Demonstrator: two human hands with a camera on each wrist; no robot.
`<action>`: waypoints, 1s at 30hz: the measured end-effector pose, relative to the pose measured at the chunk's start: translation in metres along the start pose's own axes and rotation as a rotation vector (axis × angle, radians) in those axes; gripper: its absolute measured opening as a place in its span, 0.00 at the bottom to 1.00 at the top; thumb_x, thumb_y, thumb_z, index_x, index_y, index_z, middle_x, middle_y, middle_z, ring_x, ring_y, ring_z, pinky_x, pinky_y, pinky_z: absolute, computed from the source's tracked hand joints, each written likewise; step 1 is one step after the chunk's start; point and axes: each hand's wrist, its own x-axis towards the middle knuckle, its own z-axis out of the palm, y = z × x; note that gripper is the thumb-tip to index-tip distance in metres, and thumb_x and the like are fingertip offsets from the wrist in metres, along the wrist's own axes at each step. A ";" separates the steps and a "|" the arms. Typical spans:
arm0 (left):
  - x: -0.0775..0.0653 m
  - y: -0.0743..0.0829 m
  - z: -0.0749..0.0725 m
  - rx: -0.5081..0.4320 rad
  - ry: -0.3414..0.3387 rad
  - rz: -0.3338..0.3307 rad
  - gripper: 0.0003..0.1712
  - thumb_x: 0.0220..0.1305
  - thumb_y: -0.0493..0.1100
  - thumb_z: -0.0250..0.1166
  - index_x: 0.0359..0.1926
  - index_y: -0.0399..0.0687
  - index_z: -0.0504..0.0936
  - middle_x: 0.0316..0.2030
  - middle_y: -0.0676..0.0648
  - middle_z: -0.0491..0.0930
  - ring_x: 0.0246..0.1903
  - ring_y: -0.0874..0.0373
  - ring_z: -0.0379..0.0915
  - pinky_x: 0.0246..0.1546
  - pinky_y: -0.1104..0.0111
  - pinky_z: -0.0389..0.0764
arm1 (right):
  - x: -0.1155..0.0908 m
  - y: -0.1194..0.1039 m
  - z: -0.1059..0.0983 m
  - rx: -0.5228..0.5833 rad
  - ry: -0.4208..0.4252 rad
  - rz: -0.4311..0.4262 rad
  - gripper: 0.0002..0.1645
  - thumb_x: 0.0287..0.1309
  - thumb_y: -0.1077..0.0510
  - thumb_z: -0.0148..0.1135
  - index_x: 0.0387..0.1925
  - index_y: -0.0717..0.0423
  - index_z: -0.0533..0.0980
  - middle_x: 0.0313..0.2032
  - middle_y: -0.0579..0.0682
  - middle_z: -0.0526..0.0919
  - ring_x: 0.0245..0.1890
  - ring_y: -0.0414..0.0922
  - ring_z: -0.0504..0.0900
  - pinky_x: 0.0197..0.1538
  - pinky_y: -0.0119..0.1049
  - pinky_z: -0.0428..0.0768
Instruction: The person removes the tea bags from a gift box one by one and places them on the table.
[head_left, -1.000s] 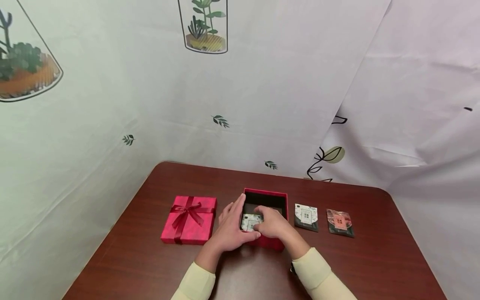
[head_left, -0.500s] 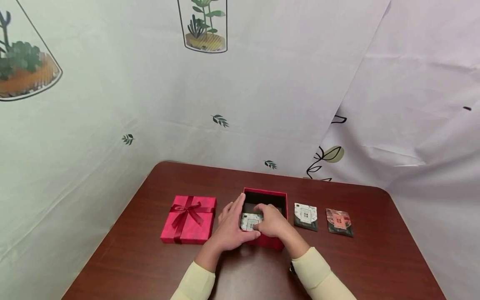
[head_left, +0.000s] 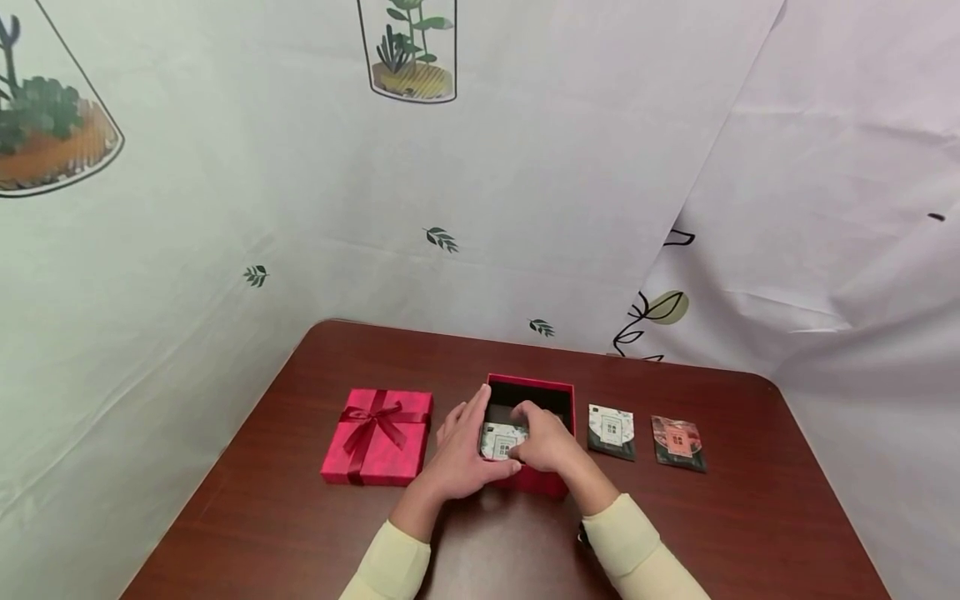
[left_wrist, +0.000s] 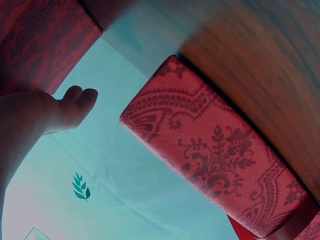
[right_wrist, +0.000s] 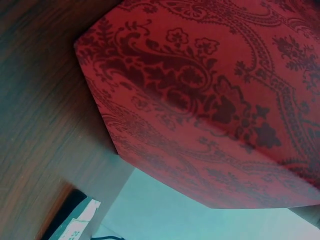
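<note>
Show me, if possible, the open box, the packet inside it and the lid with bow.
Open box (head_left: 538,482): head view, on its front wall.
Packet inside (head_left: 500,439): head view, on its pale front.
Lid with bow (head_left: 377,423): head view, on the bow.

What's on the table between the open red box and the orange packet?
A white packet lies between the open red box and the orange packet in the head view, with bare table on either side.

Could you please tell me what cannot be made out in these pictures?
Head view: the right hand hides part of the boxed white floral sachet; its grip is unclear.
Head view: that sachet's print is too small to read.
Left wrist view: top and left edges cut off the red gift box.
</note>
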 end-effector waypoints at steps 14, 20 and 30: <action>0.000 0.001 0.000 0.002 -0.002 -0.010 0.68 0.47 0.61 0.77 0.80 0.56 0.45 0.75 0.50 0.53 0.71 0.42 0.44 0.64 0.39 0.52 | 0.002 0.003 0.000 0.110 -0.027 0.042 0.47 0.47 0.63 0.77 0.66 0.59 0.61 0.48 0.59 0.77 0.44 0.52 0.78 0.47 0.52 0.78; 0.000 0.002 0.000 0.014 -0.002 -0.006 0.68 0.47 0.61 0.77 0.80 0.56 0.45 0.76 0.52 0.51 0.71 0.42 0.44 0.64 0.39 0.51 | 0.003 0.004 0.001 0.119 -0.064 0.018 0.44 0.46 0.67 0.76 0.63 0.60 0.63 0.46 0.59 0.78 0.42 0.52 0.77 0.46 0.51 0.78; 0.000 0.000 0.001 0.002 0.002 0.004 0.67 0.48 0.60 0.77 0.80 0.56 0.45 0.77 0.53 0.49 0.71 0.42 0.44 0.64 0.39 0.50 | 0.004 0.006 0.004 0.120 -0.087 0.008 0.31 0.47 0.70 0.73 0.53 0.60 0.71 0.40 0.54 0.78 0.37 0.50 0.76 0.41 0.47 0.77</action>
